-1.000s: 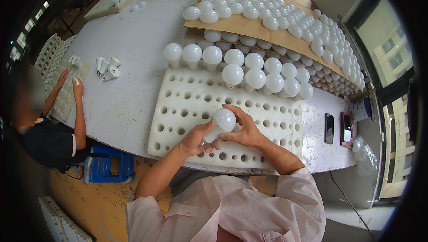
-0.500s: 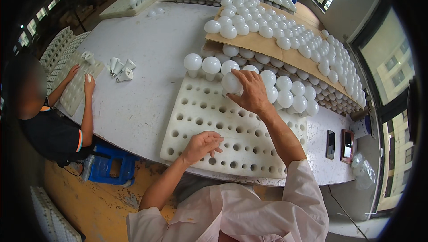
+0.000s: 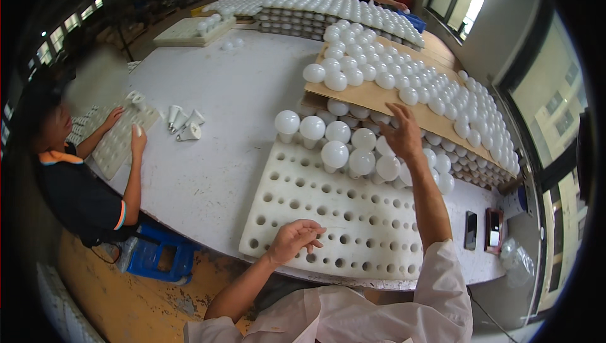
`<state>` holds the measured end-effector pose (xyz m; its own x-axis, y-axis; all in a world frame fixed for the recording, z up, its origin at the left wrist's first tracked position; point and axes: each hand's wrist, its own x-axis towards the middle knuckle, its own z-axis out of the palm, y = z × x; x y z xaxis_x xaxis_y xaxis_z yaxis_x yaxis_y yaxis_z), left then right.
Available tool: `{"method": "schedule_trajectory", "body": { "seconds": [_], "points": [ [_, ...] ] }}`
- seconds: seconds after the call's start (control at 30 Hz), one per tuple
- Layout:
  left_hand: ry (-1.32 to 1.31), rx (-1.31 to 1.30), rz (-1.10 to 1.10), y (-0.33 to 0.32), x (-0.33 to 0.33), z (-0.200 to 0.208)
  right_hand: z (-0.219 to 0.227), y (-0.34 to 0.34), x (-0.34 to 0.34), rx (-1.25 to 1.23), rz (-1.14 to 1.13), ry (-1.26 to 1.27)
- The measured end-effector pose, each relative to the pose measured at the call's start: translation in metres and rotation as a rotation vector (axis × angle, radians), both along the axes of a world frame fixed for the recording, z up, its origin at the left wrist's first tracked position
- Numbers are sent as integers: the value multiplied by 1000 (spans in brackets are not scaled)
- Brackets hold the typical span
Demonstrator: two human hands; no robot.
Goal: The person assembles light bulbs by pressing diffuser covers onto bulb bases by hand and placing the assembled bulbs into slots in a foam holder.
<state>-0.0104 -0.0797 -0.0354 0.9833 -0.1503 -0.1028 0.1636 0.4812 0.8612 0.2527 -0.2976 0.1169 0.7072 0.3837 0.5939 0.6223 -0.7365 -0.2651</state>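
Observation:
A white foam tray (image 3: 287,205) with rows of round holes lies on the table before me. White round light bulbs (image 3: 334,154) stand upright in its far rows. My right hand (image 3: 404,133) is over the far part of the tray, its fingers apart and nothing seen in them. It hangs above the bulbs, close to the edge of a cardboard sheet (image 3: 372,95). My left hand (image 3: 294,240) hovers over the near left part of the tray, fingers loosely bent and apart, with nothing seen in it.
Stacked layers of bulbs (image 3: 409,95) fill the far right. At the left a co-worker holds another foam tray (image 3: 120,144); loose bulbs (image 3: 183,122) lie nearby. A phone (image 3: 471,230) and a brown case (image 3: 493,230) lie at the right. A blue stool (image 3: 161,251) stands below.
The bulb my right hand held now stands in the tray's second row, released. That hand has moved right and away from me, opening. My left hand has stayed over the tray.

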Motion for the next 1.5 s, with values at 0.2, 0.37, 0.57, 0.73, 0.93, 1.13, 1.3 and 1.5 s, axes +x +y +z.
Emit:
{"method": "schedule_trajectory", "body": {
  "seconds": [0.2, 0.37, 0.57, 0.73, 0.93, 1.13, 1.3, 1.5],
  "points": [
    [-73, -44, -84, -3, 5, 4, -5, -65, 108, -59, -348, -35],
    [-70, -29, -109, -4, 2, -5, 4, -57, 128, -175, -492, 175],
    [-85, -30, -127, -8, 2, -2, 11, -33, 129, -232, -602, 228],
    [-98, -56, -134, -10, 6, -4, -6, -68, 168, -186, -559, 122],
    [-107, 0, -107, -7, 5, -5, 8, -56, 86, 271, -88, 87],
    [-127, 7, -73, -10, 6, -9, -4, -32, -46, 719, 458, 717],
    [-133, 14, -49, -10, 3, -8, -45, 1, -115, 733, 637, 1185],
    [-130, 21, -41, -11, 2, -4, -85, 14, -135, 737, 697, 1477]
  ]
}}
